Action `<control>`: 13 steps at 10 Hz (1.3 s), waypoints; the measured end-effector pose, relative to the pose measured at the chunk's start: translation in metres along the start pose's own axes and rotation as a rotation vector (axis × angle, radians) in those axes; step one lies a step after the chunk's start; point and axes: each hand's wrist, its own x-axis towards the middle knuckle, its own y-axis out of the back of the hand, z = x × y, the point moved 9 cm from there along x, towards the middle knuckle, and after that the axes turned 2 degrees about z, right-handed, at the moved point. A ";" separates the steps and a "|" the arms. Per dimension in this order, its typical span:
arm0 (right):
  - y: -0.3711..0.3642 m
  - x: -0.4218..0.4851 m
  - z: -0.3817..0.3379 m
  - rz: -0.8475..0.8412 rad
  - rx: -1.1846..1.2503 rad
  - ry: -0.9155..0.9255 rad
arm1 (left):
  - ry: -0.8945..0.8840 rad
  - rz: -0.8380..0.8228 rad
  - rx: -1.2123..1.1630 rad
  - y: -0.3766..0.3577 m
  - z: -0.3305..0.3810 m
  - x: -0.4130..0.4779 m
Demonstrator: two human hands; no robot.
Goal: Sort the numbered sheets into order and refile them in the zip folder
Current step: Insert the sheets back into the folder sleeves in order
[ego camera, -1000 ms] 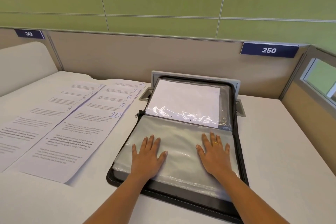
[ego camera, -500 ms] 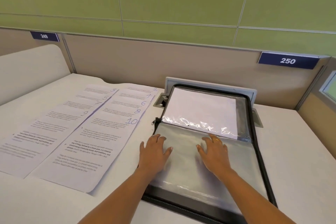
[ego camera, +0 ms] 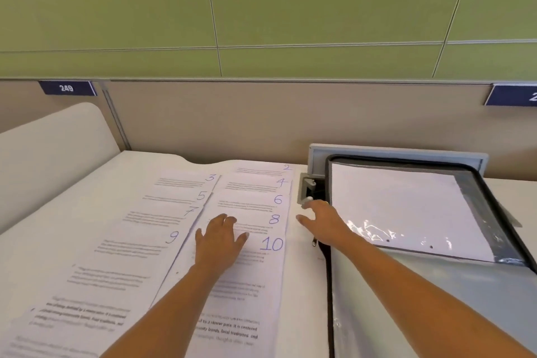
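Sheets (ego camera: 255, 293) beneath spread left hand (ego camera: 219, 244).

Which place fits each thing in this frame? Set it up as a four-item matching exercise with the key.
Things:
1. left hand
2. right hand
3. zip folder
4. sheet 9

Places:
A. lies open, right of the sheets
B. in the left column of sheets
C. over the gap between sheets and folder
D. flat on the right column of sheets

Pairs: 1-D, 2-C, 3-A, 4-B
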 end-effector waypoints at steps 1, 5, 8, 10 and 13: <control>-0.011 0.036 -0.016 -0.015 0.028 -0.031 | -0.049 0.010 0.011 -0.003 -0.015 0.032; -0.044 0.136 -0.005 -0.006 -0.005 -0.189 | -0.093 0.002 -0.015 -0.042 -0.047 0.098; -0.048 0.182 0.008 0.134 0.028 -0.378 | -0.089 0.054 -0.008 -0.046 -0.052 0.102; -0.039 0.196 0.018 0.216 0.213 -0.522 | -0.091 0.062 0.007 -0.044 -0.052 0.101; -0.044 0.195 0.023 0.183 0.603 -0.584 | -0.092 0.053 0.010 -0.044 -0.051 0.101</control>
